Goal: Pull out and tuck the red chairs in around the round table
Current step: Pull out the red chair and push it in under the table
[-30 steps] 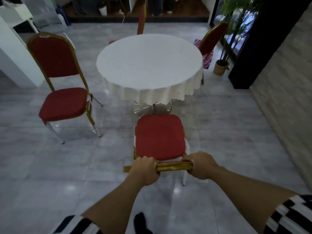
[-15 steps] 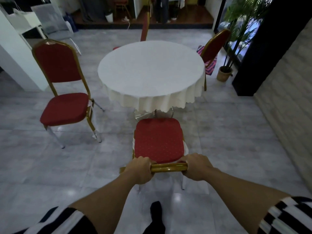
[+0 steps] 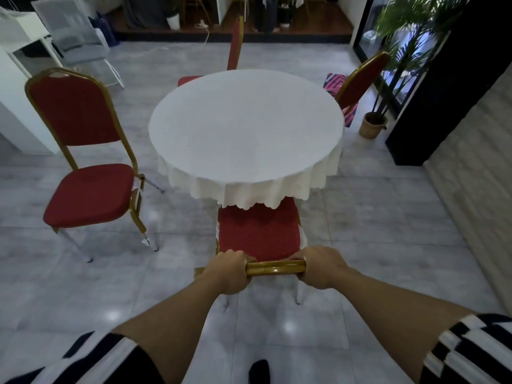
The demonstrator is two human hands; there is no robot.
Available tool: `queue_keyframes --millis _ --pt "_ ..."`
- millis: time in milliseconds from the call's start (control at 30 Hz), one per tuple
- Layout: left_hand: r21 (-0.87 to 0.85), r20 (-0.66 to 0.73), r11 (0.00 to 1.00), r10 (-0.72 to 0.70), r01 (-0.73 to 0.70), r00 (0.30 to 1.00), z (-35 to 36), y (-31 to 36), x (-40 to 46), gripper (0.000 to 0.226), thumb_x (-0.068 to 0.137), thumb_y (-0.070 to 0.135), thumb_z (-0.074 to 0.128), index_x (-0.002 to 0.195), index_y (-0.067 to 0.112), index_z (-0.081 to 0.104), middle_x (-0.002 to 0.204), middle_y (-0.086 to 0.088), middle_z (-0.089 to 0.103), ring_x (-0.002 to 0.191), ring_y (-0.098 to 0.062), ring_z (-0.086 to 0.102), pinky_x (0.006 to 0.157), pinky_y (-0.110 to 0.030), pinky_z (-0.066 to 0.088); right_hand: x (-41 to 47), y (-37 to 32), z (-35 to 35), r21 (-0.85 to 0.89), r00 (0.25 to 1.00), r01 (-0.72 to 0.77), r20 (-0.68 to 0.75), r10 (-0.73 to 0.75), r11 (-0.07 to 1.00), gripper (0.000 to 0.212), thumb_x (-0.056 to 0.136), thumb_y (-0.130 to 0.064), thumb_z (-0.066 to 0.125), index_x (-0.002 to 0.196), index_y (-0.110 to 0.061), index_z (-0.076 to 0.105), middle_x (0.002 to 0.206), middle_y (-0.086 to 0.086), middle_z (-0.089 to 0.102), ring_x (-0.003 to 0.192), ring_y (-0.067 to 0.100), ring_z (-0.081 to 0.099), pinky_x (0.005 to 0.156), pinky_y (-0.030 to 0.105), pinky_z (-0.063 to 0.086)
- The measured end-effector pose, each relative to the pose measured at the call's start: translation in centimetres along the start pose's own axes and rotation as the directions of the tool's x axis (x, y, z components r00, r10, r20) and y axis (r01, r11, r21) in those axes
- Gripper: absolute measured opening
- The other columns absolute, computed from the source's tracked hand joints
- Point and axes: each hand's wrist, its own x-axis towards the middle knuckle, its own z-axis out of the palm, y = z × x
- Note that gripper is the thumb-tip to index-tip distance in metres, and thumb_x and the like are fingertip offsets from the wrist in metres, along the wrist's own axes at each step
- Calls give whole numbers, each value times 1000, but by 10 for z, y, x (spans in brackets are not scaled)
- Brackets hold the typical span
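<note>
Chairs, four (image 3: pixel 259 231); round table (image 3: pixel 246 126), one.

No text, label or number is legible anywhere.

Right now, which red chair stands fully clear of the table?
The left chair: its whole seat shows on open floor. The held chair and the two far ones sit partly under the table.

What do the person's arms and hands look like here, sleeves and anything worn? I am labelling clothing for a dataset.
Both hands, left and right, are bare: no gloves, and no rings or watch that can be made out. The forearms are uncovered. Short black-and-white striped sleeves show at the bottom corners, left sleeve and right sleeve.
</note>
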Motion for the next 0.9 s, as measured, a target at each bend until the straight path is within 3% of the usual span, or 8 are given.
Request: queue_keyframes --millis 100,400,467,567,700,767,833,900 --pt "4 1 1000 -12 12 1000 -20 -9 29 17 91 31 57 98 36 71 83 8 70 79 -20 68 74 -36 58 31 4 -17 13 999 -38 1 38 999 28 88 -28 65 108 -44 75 93 -11 76 85 15 69 74 34 56" --pt "18 49 1000 9 -10 999 -49 -30 77 18 84 39 46 87 38 64 76 7 67 71 -22 66 70 -42 60 87 17 -51 -51 1000 -4 30 6 999 26 90 -31 62 107 -46 73 88 -14 70 81 13 62 66 30 40" --pt "31 70 999 21 -23 997 -49 -35 81 25 84 41 45 96 40 67 77 7 69 72 -22 67 69 -40 60 90 19 -51 -65 999 26 40 -23 998 23 91 -32 62 106 -47 72 83 -16 65 80 12 60 66 29 39" --pt "44 65 999 17 -20 998 -48 -35 80 36 88 43 46 118 45 67 83 9 71 75 -20 68 71 -38 59 90 20 -49 -40 999 38 40 -37 998 28 91 -32 62 110 -50 71 82 -16 66 83 13 65 67 29 44" --pt "3 126 1000 -15 14 992 -54 -25 77 34 91 36 54 122 45 65 94 7 72 85 -20 68 75 -36 56 89 21 -49 7 996 31 80 -32 999 32 88 -32 65 114 -49 72 96 -13 74 89 15 68 76 33 54" --pt "32 177 999 -34 29 984 -60 -14 74 37 90 44 56 127 47 61 105 2 72 98 -25 68 83 -37 54 84 26 -53 36 989 44 142 -49 998 31 85 -36 68 115 -45 73 98 -12 74 91 17 68 80 36 56" --pt "119 265 990 -106 77 958 -71 -2 75 68 86 64 58 150 44 43 133 -4 66 122 -30 62 99 -42 49 80 33 -62 94 978 56 198 -74 994 40 78 -51 72 117 -40 73 103 -11 74 96 19 68 84 39 57" --pt "146 332 975 -206 165 921 -85 13 80 110 70 90 57 161 43 17 160 -8 43 144 -34 43 115 -50 37 77 44 -75 110 975 46 212 -69 993 78 63 -74 71 131 -36 68 124 -9 71 112 21 66 96 41 55"
